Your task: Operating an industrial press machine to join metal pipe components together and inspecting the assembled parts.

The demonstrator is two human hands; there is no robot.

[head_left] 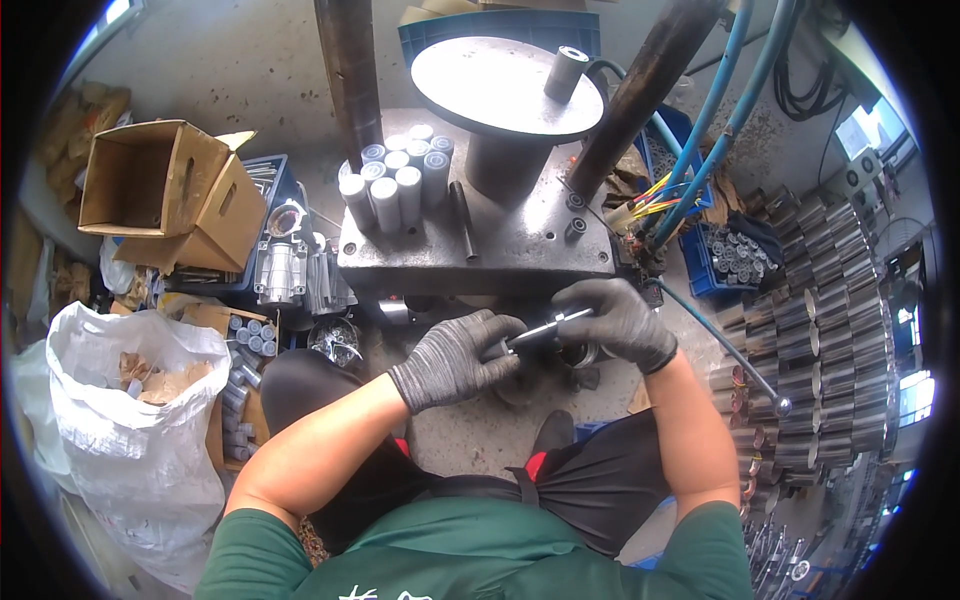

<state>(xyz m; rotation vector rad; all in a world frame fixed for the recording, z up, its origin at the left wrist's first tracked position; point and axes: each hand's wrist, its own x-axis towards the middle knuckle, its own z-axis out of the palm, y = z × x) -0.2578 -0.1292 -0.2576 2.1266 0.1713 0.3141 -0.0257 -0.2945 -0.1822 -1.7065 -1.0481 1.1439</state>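
Note:
A slim, shiny metal shaft (540, 331) spans the gap between my two gloved hands, in front of the press table's near edge. My left hand (455, 360), in a grey striped glove, is closed with thumb and fingers about the shaft's left end. The other end, where a lighter collar shows, is gripped by my right hand (622, 325) in a darker grey glove. My fingers hide both tips of the shaft. Beyond my hands, a cluster of upright grey cylinders (409, 190) stands on the metal press table (470, 255).
A round steel plate (480, 85) on a thick column carries one short cylinder (566, 74). Two dark posts flank it. Cardboard boxes (140, 180) and a white sack (140, 440) stand left. Stacked metal tubes (810, 340) rise right, past a ball-ended lever (783, 405) and blue hoses (715, 150).

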